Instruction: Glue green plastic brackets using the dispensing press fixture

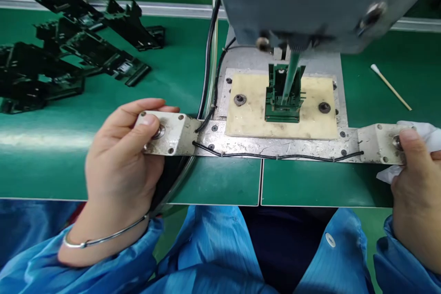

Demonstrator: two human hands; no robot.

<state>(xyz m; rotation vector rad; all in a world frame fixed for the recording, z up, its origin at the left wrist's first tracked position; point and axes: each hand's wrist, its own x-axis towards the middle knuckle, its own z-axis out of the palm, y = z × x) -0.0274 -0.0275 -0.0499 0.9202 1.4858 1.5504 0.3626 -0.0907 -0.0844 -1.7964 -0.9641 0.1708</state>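
1 head view — forward and down, close over the bench (223, 179).

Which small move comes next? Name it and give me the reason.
Probably ease the left hand and right hand off the left button and right button, which their thumbs cover partly, since the rod appears to reach down into the dark part on the yellow plate.

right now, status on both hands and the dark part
Left hand gripping left button box, thumb on button. Right hand likewise on right box. Dark part on cream block; rod down over it, contact unclear.
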